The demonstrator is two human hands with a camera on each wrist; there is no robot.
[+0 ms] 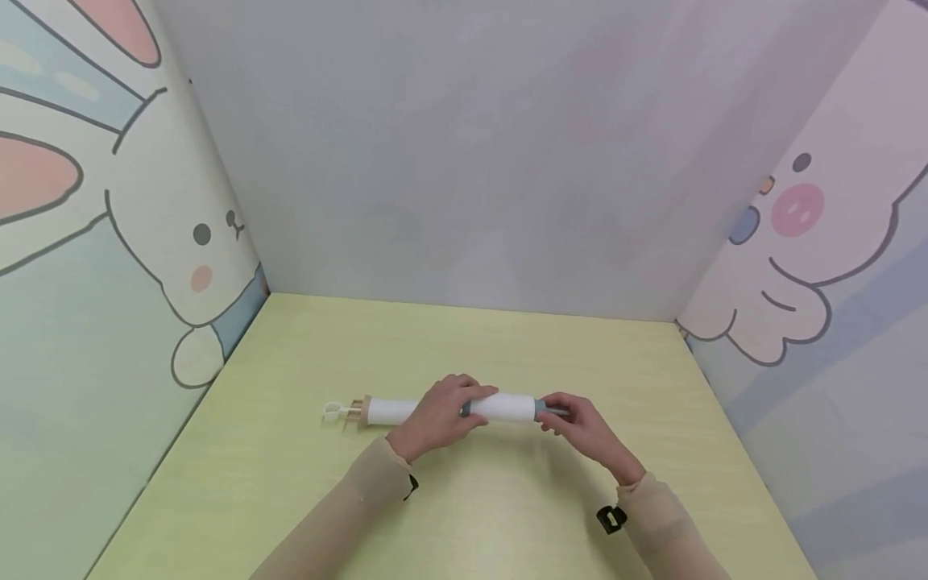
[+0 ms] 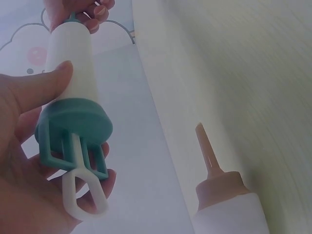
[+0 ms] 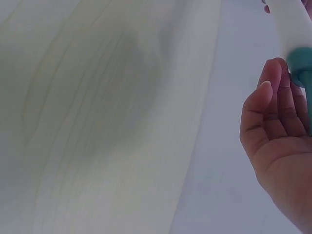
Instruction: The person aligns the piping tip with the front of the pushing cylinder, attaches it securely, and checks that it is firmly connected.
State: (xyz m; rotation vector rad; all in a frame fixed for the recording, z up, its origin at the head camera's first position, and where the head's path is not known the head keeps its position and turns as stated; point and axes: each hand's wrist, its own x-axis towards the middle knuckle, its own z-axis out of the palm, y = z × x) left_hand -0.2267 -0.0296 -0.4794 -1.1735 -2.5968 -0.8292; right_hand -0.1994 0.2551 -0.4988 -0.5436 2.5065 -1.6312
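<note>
A white-barrelled syringe with teal ends (image 1: 511, 408) is held above the table between both hands. My left hand (image 1: 442, 412) grips its barrel near the teal flange, thumb on top and fingers underneath. A white ring handle (image 2: 83, 195) sticks out behind that flange. At the other end, the fingers of my right hand (image 1: 583, 427) curl around the teal nozzle (image 3: 306, 83). A second white syringe with brownish-pink ends (image 1: 391, 412) lies on the table, partly hidden by my left hand. In the left wrist view, its brown nozzle (image 2: 209, 156) shows.
The light yellow table (image 1: 464, 342) meets a plain grey wall (image 1: 464, 161) at the back. Side panels with a cartoon rabbit (image 1: 167, 209) and a cartoon pig (image 1: 855, 209) stand left and right. A black strap piece (image 1: 612, 519) hangs by the right sleeve.
</note>
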